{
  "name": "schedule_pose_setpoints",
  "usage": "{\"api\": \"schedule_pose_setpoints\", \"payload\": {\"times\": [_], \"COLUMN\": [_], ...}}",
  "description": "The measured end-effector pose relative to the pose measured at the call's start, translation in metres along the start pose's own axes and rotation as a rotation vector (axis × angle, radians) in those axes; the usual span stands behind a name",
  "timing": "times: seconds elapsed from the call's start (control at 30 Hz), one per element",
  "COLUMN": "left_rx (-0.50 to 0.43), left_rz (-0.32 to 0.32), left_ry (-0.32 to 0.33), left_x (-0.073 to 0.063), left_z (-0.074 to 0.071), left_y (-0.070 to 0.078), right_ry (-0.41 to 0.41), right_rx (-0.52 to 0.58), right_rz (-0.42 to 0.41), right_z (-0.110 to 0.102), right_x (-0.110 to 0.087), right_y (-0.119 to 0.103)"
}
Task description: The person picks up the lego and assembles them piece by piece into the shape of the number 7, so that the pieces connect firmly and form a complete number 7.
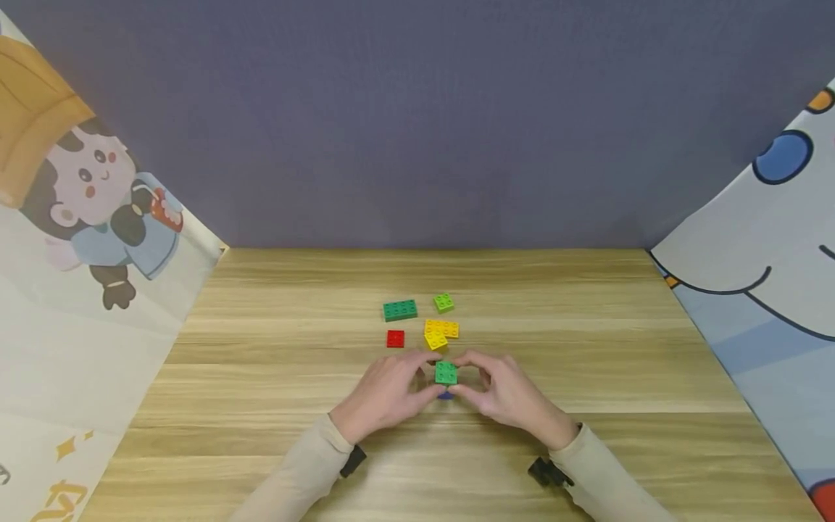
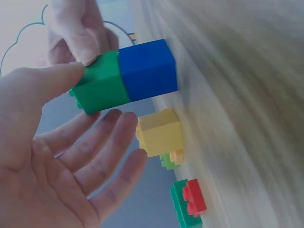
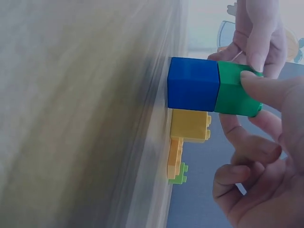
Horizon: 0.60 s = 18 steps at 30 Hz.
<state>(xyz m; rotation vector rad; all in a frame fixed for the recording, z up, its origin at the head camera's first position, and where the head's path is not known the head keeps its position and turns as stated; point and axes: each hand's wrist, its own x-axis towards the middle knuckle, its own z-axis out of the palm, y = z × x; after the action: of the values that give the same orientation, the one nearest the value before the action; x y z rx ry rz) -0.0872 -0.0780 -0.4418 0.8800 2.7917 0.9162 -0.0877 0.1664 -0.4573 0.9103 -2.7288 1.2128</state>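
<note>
A green square brick [image 1: 446, 373] sits on top of a blue brick [image 2: 148, 70], the two forming a small upright stack on the table. From the left side, my left hand [image 1: 390, 388] pinches the green brick between thumb and fingers. My right hand [image 1: 510, 391] grips the same brick from the right. In the head view the blue brick mostly hides beneath the green one. Both wrist views show the two bricks flush, with the thumbs on the green one. Just beyond the stack stands a small yellow brick [image 1: 435, 340].
Behind the small yellow brick lies a longer yellow brick [image 1: 450, 328]. A lime brick [image 1: 443, 302] and a long dark green brick [image 1: 400, 310] are farther back. To the left is a red brick [image 1: 395, 338]. A grey panel [image 1: 430, 145] rises behind the wooden table [image 1: 261, 326].
</note>
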Motion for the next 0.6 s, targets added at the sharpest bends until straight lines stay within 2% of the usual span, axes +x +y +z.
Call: {"api": "schedule_pose_setpoints", "payload": {"times": [0.6], "left_rx": [0.012], "left_rz": [-0.012], "left_ry": [0.081], "left_x": [-0.003], "left_z": [0.001], "left_y": [0.011], "right_ry": [-0.035], "right_rx": [0.033], "right_rz": [0.057], "right_z": [-0.002], "right_x": [-0.004], "right_y": [-0.004]}}
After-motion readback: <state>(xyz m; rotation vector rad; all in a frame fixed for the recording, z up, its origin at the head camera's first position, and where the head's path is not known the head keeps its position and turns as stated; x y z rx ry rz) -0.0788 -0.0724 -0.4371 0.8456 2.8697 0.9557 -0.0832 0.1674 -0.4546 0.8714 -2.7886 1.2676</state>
